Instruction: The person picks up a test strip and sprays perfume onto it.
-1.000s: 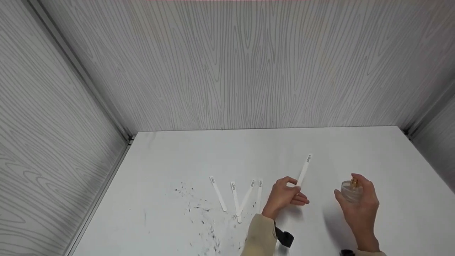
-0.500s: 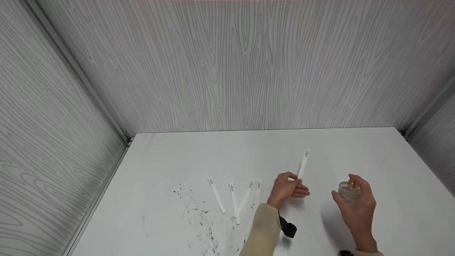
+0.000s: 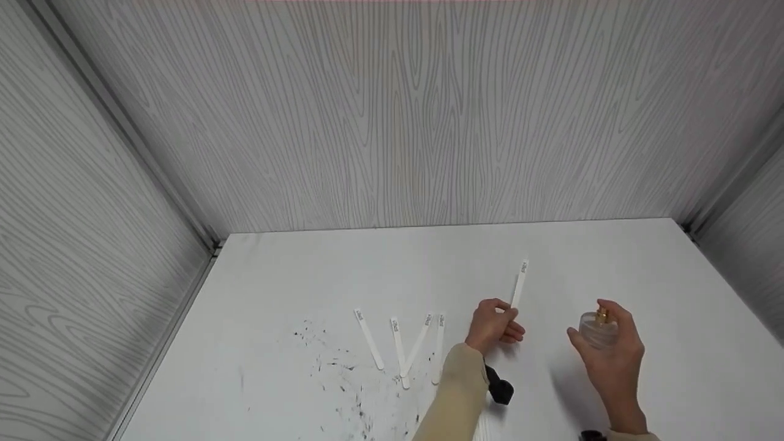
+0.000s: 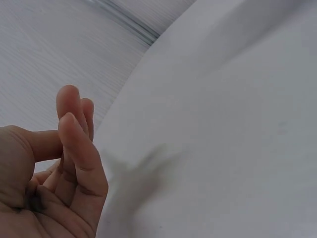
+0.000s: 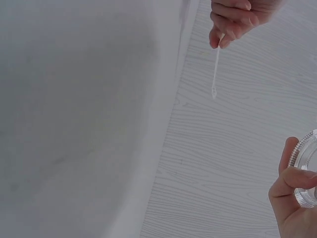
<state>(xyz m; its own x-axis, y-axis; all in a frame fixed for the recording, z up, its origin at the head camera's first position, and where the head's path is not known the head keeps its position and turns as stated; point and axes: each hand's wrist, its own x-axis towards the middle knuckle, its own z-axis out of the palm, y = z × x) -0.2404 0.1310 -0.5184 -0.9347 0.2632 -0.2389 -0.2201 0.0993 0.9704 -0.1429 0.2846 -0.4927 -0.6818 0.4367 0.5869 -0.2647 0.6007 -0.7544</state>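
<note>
My left hand [image 3: 495, 324] pinches a white perfume test strip [image 3: 519, 285] near its lower end. The strip tilts up and away, its printed end at the top. To its right, my right hand [image 3: 617, 361] grips a round clear glass perfume bottle [image 3: 596, 331], index finger on the gold spray top [image 3: 603, 315]. A gap separates bottle and strip. In the right wrist view, the strip [image 5: 216, 72] hangs from the left fingers, and the bottle [image 5: 307, 166] is cut off by the frame's edge. The left wrist view shows the left hand [image 4: 64, 183] but no strip.
Several more printed test strips lie on the white table [image 3: 294, 269], left of my left hand; two of them [image 3: 399, 349] [image 3: 418, 343] meet at their lower ends. Dark specks [image 3: 343, 367] mark the surface. Wood-grain panels [image 3: 392, 122] enclose the back and sides.
The left hand has shifted slightly forward and to the right over the table, still pinching the strip. The right hand keeps its grip on the bottle. The head view has shifted a little.
</note>
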